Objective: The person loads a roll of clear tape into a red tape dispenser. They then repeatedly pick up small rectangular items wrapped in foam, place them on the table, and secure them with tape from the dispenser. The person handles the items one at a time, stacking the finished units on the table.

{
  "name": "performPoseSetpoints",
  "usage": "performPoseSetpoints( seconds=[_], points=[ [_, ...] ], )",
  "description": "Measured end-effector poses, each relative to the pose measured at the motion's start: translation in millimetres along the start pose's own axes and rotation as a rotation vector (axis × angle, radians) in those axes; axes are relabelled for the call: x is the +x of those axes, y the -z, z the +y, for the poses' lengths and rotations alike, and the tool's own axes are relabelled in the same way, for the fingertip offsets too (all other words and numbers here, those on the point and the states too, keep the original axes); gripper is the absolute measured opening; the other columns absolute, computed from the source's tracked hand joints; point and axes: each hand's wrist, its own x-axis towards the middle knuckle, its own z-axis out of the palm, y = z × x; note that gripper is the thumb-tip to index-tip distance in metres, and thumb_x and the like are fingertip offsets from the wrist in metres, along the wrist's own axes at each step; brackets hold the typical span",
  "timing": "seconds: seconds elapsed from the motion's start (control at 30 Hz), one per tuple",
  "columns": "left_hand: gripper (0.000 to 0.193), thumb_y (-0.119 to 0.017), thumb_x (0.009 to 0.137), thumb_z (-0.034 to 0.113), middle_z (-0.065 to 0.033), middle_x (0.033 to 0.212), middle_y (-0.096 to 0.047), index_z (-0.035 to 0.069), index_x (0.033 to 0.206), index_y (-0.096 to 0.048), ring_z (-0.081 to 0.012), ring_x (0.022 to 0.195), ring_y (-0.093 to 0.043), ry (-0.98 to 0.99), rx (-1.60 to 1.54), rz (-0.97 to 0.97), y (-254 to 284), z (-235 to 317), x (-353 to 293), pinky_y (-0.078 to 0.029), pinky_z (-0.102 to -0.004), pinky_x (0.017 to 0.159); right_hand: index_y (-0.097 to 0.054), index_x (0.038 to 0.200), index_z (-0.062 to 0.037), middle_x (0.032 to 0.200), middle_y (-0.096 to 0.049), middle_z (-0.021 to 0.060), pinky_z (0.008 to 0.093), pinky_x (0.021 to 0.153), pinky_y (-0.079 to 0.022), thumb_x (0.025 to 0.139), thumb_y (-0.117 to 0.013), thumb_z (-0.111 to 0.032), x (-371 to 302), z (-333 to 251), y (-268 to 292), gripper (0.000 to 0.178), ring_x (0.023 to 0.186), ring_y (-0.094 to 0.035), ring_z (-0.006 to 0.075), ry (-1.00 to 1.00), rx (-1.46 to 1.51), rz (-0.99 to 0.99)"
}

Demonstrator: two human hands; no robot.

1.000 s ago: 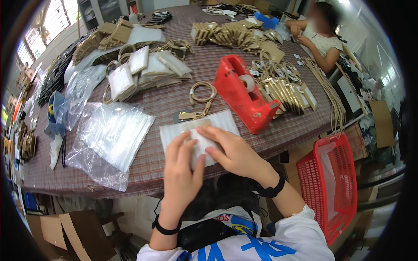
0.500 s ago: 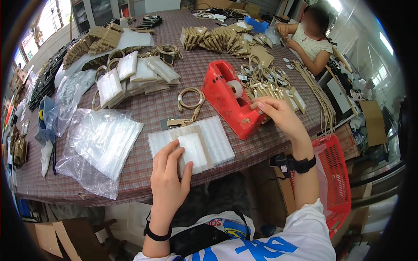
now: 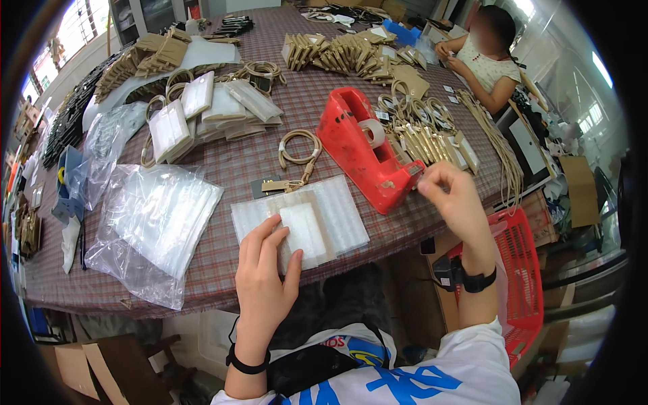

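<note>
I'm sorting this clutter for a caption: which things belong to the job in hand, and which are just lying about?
In the job:
- white folded foam, touched by the left hand
- foam sheet beneath it
- red tape dispenser, right hand at its near end

Apparently just lying about:
- red basket
- cardboard box

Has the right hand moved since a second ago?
Yes: against the red tape dispenser, the right hand moved rightward, off the white packet to the dispenser's near end.
</note>
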Motion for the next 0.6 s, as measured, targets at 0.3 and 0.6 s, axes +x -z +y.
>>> performPoseSetpoints(
  seconds=[0.3,0.6],
  points=[
    [0.043,-0.08,0.086,0.005,-0.0214,0.14,-0.064,-0.004,0.125,-0.065,-0.0422,0.125,-0.063,0.006,0.013,-0.008,2.5,1.9,-1.4,-0.054,-0.0472,0.104,-0.077,0.104,0.0038,0.092,-0.073,0.0055,0.0263,0.074,-0.052,0.095,-0.072,0.004,-37.5,-50.8,-16.4,0.011,0.081,-0.066,0.0105,-0.051,0.392,0.067],
    [0.074,-0.088,0.083,0.015,-0.0231,0.145,-0.059,-0.002,0.146,-0.053,-0.0433,0.13,-0.06,0.03,-0.021,-0.053,8.0,3.3,1.3,-0.052,-0.0483,0.106,-0.029,0.166,-0.0047,0.075,-0.066,0.0113,0.0408,0.065,-0.051,0.093,-0.069,-0.003,1.0,-77.2,-90.2,0.083,0.067,-0.066,0.0255,0.2,0.329,-0.642]
  ],
)
